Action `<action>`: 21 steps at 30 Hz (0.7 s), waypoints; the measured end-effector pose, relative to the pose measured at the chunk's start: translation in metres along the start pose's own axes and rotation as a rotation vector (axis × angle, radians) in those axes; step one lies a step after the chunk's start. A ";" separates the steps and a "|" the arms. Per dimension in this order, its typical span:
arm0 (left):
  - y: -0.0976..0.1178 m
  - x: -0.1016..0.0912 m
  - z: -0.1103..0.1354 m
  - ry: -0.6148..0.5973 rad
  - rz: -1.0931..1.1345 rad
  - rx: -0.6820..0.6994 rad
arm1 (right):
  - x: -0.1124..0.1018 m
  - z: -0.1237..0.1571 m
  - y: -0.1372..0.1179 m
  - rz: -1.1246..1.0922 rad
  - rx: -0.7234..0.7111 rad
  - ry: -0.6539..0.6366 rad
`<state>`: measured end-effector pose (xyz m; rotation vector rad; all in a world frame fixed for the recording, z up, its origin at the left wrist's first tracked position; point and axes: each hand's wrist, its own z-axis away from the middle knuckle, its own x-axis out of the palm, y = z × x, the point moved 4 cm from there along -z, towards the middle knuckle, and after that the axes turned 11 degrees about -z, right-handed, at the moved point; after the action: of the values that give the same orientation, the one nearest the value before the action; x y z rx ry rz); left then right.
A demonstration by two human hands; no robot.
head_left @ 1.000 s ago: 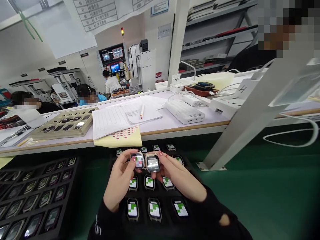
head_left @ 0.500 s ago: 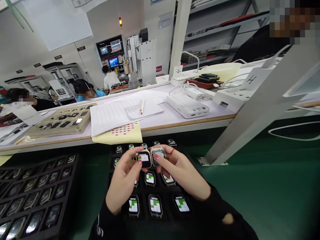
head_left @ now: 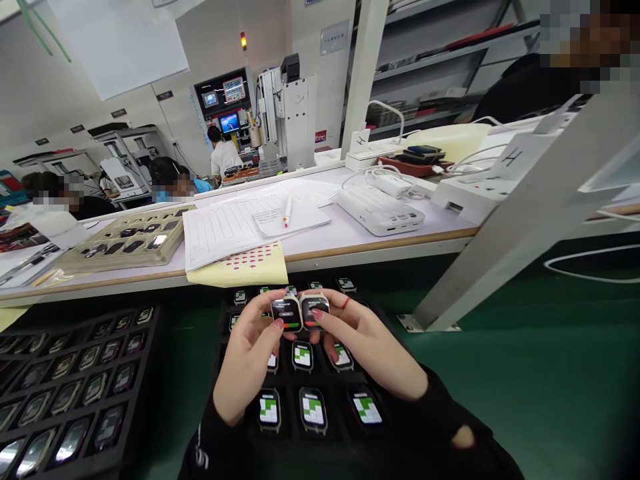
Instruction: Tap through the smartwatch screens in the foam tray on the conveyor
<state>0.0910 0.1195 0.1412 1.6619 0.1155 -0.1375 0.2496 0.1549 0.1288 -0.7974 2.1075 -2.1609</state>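
Note:
My left hand [head_left: 251, 357] is closed around one smartwatch [head_left: 287, 310], its thumb at the lower edge of the lit screen. Beside it, my right hand [head_left: 357, 340] grips a second smartwatch [head_left: 314, 305], with the thumb resting on the glass. The two watches sit edge to edge, both without straps, and each dark screen has a red and green strip low down. Below my hands lies a black foam tray [head_left: 287, 380] holding several more watches, such as a watch [head_left: 313, 410] with a green and white screen. My hands and sleeves hide part of that tray.
Another black tray [head_left: 134, 400] of dark-screened watches lies to the left. Ahead, the workbench [head_left: 340, 248] bears papers [head_left: 225, 230], a pen [head_left: 287, 210], a white charger box [head_left: 380, 210] and a beige parts tray [head_left: 173, 250]. A slanted metal post [head_left: 480, 247] stands at right. Several people work beyond.
Both watch screens have changed from a bright grid of blocks to a darker page with a coloured strip at the bottom. My hands keep their hold, and the view has shifted slightly.

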 end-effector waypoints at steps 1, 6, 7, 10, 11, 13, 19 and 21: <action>0.000 0.000 0.000 0.001 0.003 0.004 | 0.000 0.000 0.000 0.007 0.001 -0.003; 0.001 -0.001 -0.002 0.043 0.004 0.025 | -0.001 0.001 -0.002 -0.024 -0.019 -0.052; 0.001 -0.001 -0.002 0.053 0.002 0.026 | -0.001 0.001 -0.002 -0.044 -0.022 -0.069; 0.002 -0.002 -0.001 0.065 -0.001 0.013 | -0.005 0.002 0.000 -0.141 -0.003 -0.110; 0.003 -0.003 0.000 0.067 0.003 0.009 | -0.006 0.004 0.000 -0.174 0.002 -0.120; 0.004 -0.006 0.001 0.063 0.022 0.007 | -0.005 0.011 -0.004 -0.185 -0.021 -0.120; 0.008 -0.020 0.005 0.012 0.219 0.016 | 0.015 0.062 -0.027 0.196 -0.295 -0.065; 0.011 -0.027 0.007 0.019 0.288 0.033 | 0.024 0.073 -0.016 0.250 -0.181 -0.178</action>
<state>0.0664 0.1115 0.1561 1.6945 -0.1120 0.0950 0.2606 0.0794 0.1487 -0.6668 2.1981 -1.7307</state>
